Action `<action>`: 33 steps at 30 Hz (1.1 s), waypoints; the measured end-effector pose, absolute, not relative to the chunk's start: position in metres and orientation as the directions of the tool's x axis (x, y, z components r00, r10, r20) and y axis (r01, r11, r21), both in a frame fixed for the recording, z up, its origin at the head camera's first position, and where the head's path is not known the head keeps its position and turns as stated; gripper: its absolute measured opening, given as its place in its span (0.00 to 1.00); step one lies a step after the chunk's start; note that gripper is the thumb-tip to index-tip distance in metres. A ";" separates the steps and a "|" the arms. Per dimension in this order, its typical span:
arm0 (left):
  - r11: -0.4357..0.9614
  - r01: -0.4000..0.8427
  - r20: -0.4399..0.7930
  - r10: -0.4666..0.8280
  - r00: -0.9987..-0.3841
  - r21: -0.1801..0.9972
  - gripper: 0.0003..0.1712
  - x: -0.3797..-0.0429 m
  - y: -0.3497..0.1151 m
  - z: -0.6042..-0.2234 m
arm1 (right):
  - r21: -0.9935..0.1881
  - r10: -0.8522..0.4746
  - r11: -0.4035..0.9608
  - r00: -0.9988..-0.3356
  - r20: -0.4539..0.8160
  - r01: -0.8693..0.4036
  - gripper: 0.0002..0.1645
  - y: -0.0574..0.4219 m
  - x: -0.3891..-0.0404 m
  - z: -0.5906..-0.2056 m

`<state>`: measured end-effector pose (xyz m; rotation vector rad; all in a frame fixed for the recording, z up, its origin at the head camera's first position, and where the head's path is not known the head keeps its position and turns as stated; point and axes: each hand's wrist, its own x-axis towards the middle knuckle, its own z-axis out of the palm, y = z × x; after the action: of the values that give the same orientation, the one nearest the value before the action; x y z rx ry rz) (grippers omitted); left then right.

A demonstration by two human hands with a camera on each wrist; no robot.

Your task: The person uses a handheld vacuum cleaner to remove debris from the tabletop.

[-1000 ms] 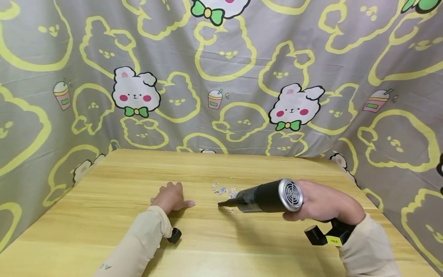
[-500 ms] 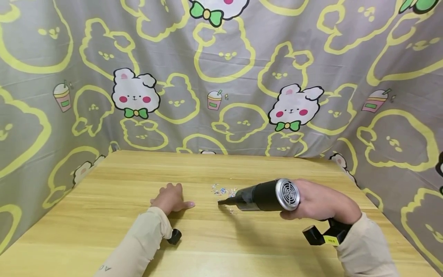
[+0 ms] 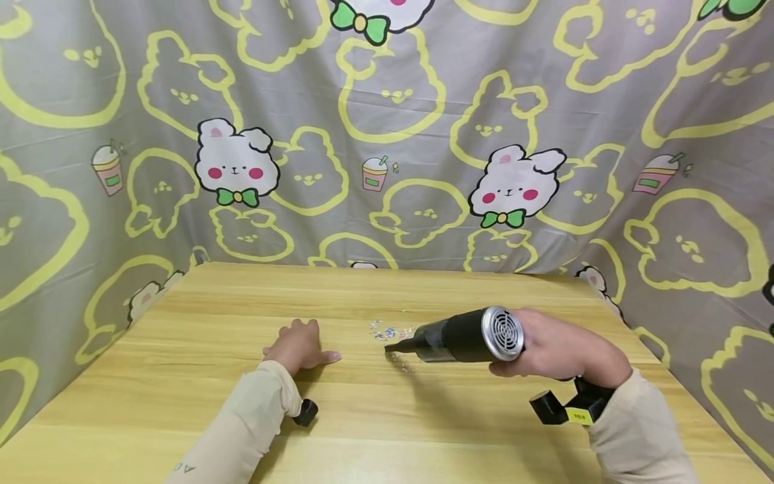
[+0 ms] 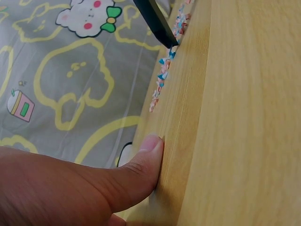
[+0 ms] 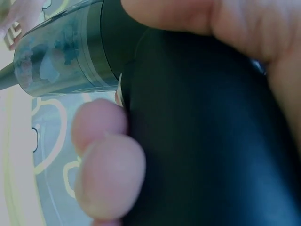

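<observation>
A black, clear-chambered handheld vacuum [image 3: 468,338] is gripped by the right hand [image 3: 556,346], nozzle [image 3: 400,345] angled down among multicolored scraps [image 3: 389,333]. These are scattered on the wooden table [image 3: 375,423], near the left hand [image 3: 298,347].

Grey fabric [image 3: 417,161] hangs in loose folds behind the bench [image 3: 363,437] and along both its sides, printed with large yellow animal outlines [image 3: 393,94], white rabbit heads [image 3: 238,161] wearing green bows, and pink drink cups [image 3: 375,175] with green straws. The bench has a pale yellow wood-grain top
</observation>
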<state>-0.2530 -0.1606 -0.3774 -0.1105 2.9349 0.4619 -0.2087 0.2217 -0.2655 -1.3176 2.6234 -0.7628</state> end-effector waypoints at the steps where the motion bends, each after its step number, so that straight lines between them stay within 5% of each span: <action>1: 0.949 -0.099 -0.176 -0.048 -0.983 0.298 0.50 -0.253 -0.161 -0.378 | -0.484 -0.770 0.505 -0.627 0.123 -0.715 0.23 0.222 -0.209 -0.265; 33: 0.949 -0.106 -0.184 -0.052 -0.981 0.298 0.49 -0.254 -0.160 -0.377 | -0.490 -0.744 0.537 -0.659 0.108 -0.687 0.20 0.228 -0.206 -0.259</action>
<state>-0.2544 -0.1603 -0.3768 -0.1201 2.9279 0.4619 -0.2059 0.2280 -0.2593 -1.2408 2.6532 -0.7692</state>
